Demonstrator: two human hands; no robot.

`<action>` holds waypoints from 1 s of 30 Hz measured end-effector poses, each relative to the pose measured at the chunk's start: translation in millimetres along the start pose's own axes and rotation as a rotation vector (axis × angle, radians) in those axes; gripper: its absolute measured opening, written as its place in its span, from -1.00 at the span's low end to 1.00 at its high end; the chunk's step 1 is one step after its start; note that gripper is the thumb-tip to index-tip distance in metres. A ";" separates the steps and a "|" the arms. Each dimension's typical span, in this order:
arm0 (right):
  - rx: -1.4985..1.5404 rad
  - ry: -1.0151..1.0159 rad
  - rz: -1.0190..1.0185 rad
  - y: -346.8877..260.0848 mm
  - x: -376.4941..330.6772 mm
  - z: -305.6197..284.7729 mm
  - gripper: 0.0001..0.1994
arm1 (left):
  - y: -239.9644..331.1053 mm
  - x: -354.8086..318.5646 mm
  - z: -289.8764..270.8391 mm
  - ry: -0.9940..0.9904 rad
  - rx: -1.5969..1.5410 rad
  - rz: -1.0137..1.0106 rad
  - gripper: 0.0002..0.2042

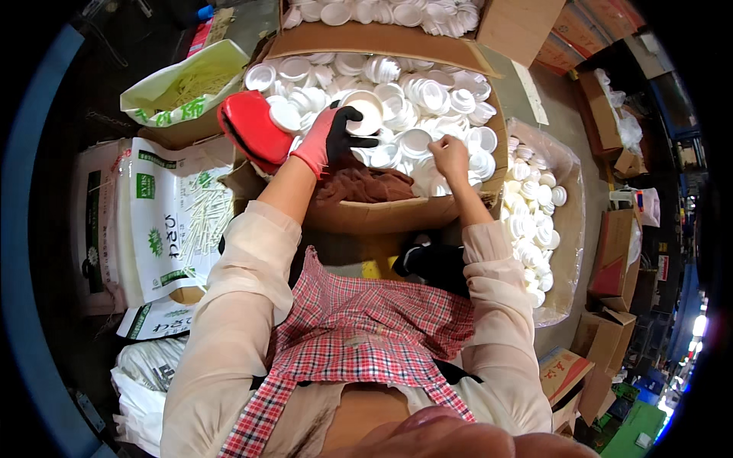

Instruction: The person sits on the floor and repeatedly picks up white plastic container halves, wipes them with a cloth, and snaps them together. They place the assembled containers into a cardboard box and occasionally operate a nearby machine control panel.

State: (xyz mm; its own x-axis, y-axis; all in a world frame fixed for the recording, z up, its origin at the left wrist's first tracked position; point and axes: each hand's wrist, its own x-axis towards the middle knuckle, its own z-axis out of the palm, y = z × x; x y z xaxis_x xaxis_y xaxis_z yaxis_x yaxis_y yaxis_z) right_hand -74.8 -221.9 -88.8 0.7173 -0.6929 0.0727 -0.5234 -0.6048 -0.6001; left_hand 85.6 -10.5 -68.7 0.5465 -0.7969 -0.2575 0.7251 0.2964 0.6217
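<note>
My left hand (pixel 341 139), in a red and black glove, is curled around a white round plastic lid (pixel 365 107) whose hollow side faces up. My bare right hand (pixel 449 156) has its fingers drawn together beside another white lid (pixel 416 143); whether they grip its rim I cannot make out. Both hands are over a large cardboard box (pixel 382 216) heaped with white lids (pixel 431 95). Brown cloth (pixel 366 185) lies inside the box's near edge, below my left hand. A red pouch-like thing with a dark edge (pixel 256 130) rests on the box's left corner.
To the right, a plastic-lined box (pixel 563 229) holds more lids. Another box of lids (pixel 382 11) stands at the far side. On the left are a printed white bag (pixel 164 221) with pale sticks (pixel 208 214) on it and an open green-white bag (pixel 183 84). Cartons (pixel 617 244) line the right.
</note>
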 end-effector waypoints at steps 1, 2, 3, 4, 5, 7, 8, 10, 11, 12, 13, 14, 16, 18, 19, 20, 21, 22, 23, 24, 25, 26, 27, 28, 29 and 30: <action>0.061 0.029 -0.008 1.2 1.6 -1.7 -0.76 | 5.7 -13.6 11.4 -0.126 0.053 -0.007 -0.57; 0.086 0.018 0.051 1.1 4.3 -0.9 -0.75 | 3.8 -20.6 10.3 -0.135 -0.065 -0.078 -0.55; 0.061 0.054 0.009 -3.6 5.9 3.3 -0.72 | 6.3 -25.3 12.3 -0.152 -0.183 -0.135 -0.53; 0.027 0.092 -0.034 -5.1 5.7 10.2 -0.70 | 5.3 -27.0 13.3 -0.185 -0.243 -0.142 -0.53; -0.005 0.130 -0.076 -3.3 5.7 17.5 -0.66 | 3.3 -28.1 13.7 -0.217 -0.302 -0.149 -0.53; -0.120 -0.167 -0.056 17.8 8.4 28.3 -0.57 | 4.6 -29.0 20.8 -0.343 -0.419 -0.158 -0.51; -0.157 -0.203 -0.096 16.4 10.6 29.7 -0.58 | 7.7 -31.8 23.0 -0.426 -0.474 -0.153 -0.48; -0.185 -0.128 -0.145 13.0 9.1 34.0 -0.61 | 14.2 -40.3 25.1 -0.564 -0.413 -0.149 -0.35; -0.176 -0.012 -0.157 12.0 7.3 35.6 -0.63 | 17.8 -44.8 25.6 -0.515 -0.391 -0.134 -0.33; -0.175 0.104 -0.165 12.0 3.8 34.5 -0.65 | 19.1 -51.5 29.2 -0.468 -0.377 -0.124 -0.32; -0.197 0.121 -0.187 13.8 4.9 37.4 -0.65 | 19.4 -55.1 30.0 -0.421 -0.362 -0.115 -0.30; -0.220 0.137 -0.209 15.2 9.2 41.8 -0.65 | 18.5 -53.7 24.2 -0.418 -0.146 0.000 -0.39; -0.291 0.075 -0.210 19.4 17.1 44.4 -0.68 | 15.6 -56.9 20.5 -0.398 0.068 0.157 -0.42; -0.195 0.067 -0.126 17.6 20.5 40.4 -0.70 | 15.1 -57.4 17.3 -0.369 0.078 0.199 -0.38; -0.143 0.063 -0.088 10.8 22.6 38.3 -0.71 | 15.4 -57.2 15.7 -0.337 0.087 0.188 -0.36; -0.027 0.136 -0.075 5.6 23.2 34.2 -0.72 | 12.6 -52.9 14.6 -0.276 0.099 0.111 -0.35; 0.125 0.174 -0.053 -16.8 20.4 26.9 -0.75 | 12.4 -51.7 12.0 -0.284 0.014 0.078 -0.39; 0.209 0.141 -0.054 -32.0 17.6 16.9 -0.77 | 11.0 -49.6 11.3 -0.296 -0.074 0.039 -0.42; 0.287 0.110 -0.053 -44.2 13.6 4.8 -0.77 | 8.3 -46.5 11.9 -0.310 -0.164 -0.004 -0.44; 0.547 0.043 -0.058 -57.7 4.4 -4.2 -0.80 | 9.8 -50.3 17.2 -0.404 -0.369 -0.079 -0.46; 0.810 -0.029 -0.059 -72.5 -7.8 -9.5 -0.83 | 12.1 -56.8 23.8 -0.493 -0.571 -0.155 -0.46; 1.069 -0.095 -0.053 -80.7 -17.5 -17.4 -0.85 | 12.7 -65.1 36.8 -0.322 -0.009 0.117 -0.50; 1.223 -0.252 -0.067 -87.6 -23.7 -28.1 -0.86 | 13.1 -64.6 36.6 -0.371 -0.080 0.097 -0.52; 1.378 -0.413 -0.080 -92.5 -28.5 -35.3 -0.87 | 13.7 -63.0 34.0 -0.416 -0.148 0.076 -0.53; 1.529 -0.578 -0.093 -94.8 -30.9 -39.4 -0.86 | 13.4 -62.0 32.9 -0.460 -0.215 0.053 -0.54; 1.504 -0.595 -0.218 -95.8 -31.3 -40.9 -0.94 | 18.9 -69.1 42.5 -0.465 -0.244 0.006 -0.55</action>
State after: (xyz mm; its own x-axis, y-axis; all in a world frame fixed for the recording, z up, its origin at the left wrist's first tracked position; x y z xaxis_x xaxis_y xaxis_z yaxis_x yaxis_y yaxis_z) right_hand -65.9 -158.3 -0.9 0.9662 -0.1941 0.1697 0.2451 0.4877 -0.8379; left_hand 43.8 27.8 -7.7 0.3476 -0.9278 0.1357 0.8291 0.3717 0.4177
